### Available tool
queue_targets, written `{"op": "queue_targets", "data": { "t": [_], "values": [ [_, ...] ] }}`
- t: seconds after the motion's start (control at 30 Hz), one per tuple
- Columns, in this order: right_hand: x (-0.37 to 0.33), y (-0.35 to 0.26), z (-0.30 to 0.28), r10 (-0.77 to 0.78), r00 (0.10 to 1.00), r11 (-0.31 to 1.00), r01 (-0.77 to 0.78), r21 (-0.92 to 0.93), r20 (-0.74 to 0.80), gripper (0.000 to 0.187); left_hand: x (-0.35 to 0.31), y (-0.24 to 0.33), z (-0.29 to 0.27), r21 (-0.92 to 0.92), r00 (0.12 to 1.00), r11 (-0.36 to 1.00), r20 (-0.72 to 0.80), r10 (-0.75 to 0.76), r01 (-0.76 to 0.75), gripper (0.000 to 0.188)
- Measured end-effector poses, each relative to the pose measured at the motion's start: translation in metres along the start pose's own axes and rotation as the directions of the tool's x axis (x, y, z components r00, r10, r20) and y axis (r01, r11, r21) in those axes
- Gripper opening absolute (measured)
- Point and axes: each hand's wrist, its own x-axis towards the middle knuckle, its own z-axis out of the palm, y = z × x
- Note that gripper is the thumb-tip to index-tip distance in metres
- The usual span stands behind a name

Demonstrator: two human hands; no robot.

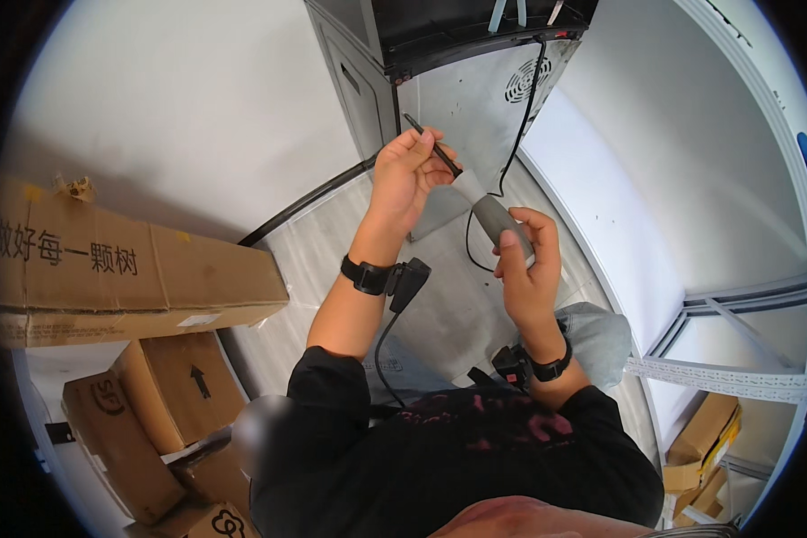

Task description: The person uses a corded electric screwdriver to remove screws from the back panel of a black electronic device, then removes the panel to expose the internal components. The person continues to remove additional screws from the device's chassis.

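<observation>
My left hand (412, 166) pinches a thin black rod (441, 154) between thumb and fingers. The rod's lower end meets a pale, tapered neck (469, 186). Below that neck is a rounded grey handle (493, 218), which my right hand (531, 260) grips with the thumb along its near side. Rod, neck and handle lie in one slanting line; whether they are joined cannot be made out. The tool's exact kind does not show. Both hands are raised in front of a machine with a grey panel (448, 99).
A black-topped machine (475, 36) stands ahead, with a black cable (522, 117) hanging down its front to the floor. On the left is a long cardboard box (197, 269) above other boxes (188, 386). White metal shelving (717, 377) rises at the right.
</observation>
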Motion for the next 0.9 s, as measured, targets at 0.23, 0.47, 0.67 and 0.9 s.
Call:
{"op": "queue_targets", "data": {
  "t": [0.23,0.47,0.67,0.9],
  "values": [
    [0.001,0.014,0.007,-0.462,0.886,0.821,0.442,-0.36,0.033,0.053,0.001,-0.003,-0.011,0.083,1.0,0.996,0.0,0.015,-0.015,0.02],
    [0.0,0.012,-0.004,0.149,0.968,0.826,-0.233,0.513,0.2,0.046,0.0,-0.005,-0.004,0.089,0.999,0.996,-0.033,0.031,-0.028,0.022],
    [0.0,0.013,0.001,-0.154,0.987,0.981,0.159,-0.114,0.05,0.05,-0.003,-0.004,-0.002,0.083,0.999,0.996,-0.043,0.019,-0.015,0.023],
    [0.002,0.021,0.005,-0.368,0.93,0.921,0.365,-0.14,0.004,0.052,-0.001,-0.006,-0.007,0.145,1.0,0.989,-0.018,0.008,-0.005,0.024]
  ]
}}
